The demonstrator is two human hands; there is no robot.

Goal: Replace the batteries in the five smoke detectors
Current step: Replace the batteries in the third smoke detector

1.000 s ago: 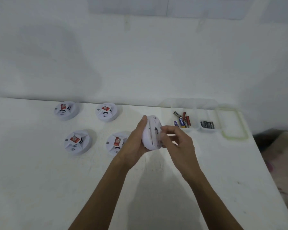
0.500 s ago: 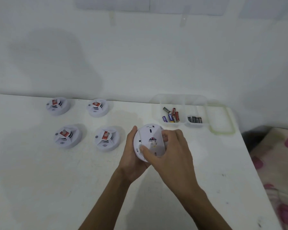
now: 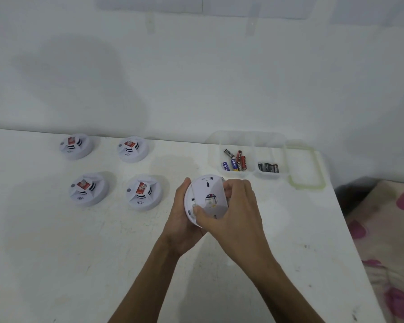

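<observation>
On table (image 3: pixel 56 264), four detectors (image 3: pixel 89 189), fifth detector (image 3: pixel 208 197) in both hands (image 3: pixel 233 220).

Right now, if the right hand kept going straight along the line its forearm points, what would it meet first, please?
Probably the smoke detector it already grips with the left hand; beyond that, likely the nearest detector on the table, though depth is unclear.

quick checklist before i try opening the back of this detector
1. Left hand cups the held detector: ok.
2. Right hand fingers on its back face: ok.
3. Back cover loosened: cannot tell.
4. Batteries within view in the clear container: ok.
5. Which batteries are fresh: cannot tell.
6. Four other detectors, nearest one, sit apart from the hands: ok.
</observation>
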